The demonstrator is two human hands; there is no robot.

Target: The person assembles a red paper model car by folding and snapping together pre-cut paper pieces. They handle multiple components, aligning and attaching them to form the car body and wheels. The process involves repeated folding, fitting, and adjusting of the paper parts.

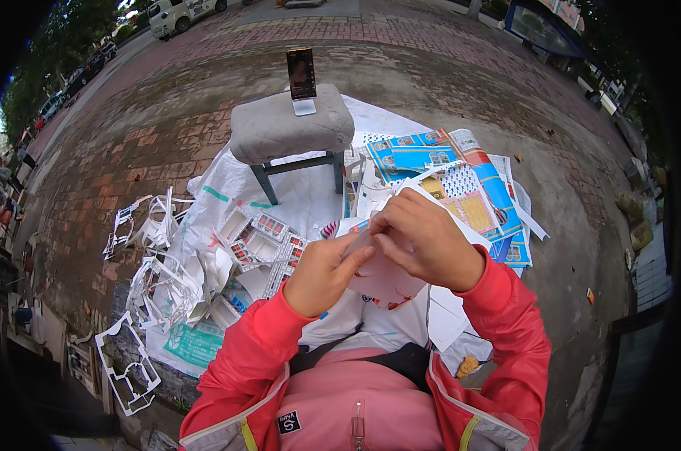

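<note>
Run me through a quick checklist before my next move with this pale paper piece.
1. Left hand on the pale paper piece: ok, thumb pressing its face.
2. Right hand on it: ok, fingertips at the upper part.
3. Exact edge between the fingers visible: cannot tell, the fingers cover it.
4. Smartphone upright on the padded stool: ok, propped on its small stand.
5. White offcuts all on the woven plastic sheet: not ok, some lie on the paving.
6. Blue printed sheets squarely stacked: not ok, overlapping loosely.
</note>
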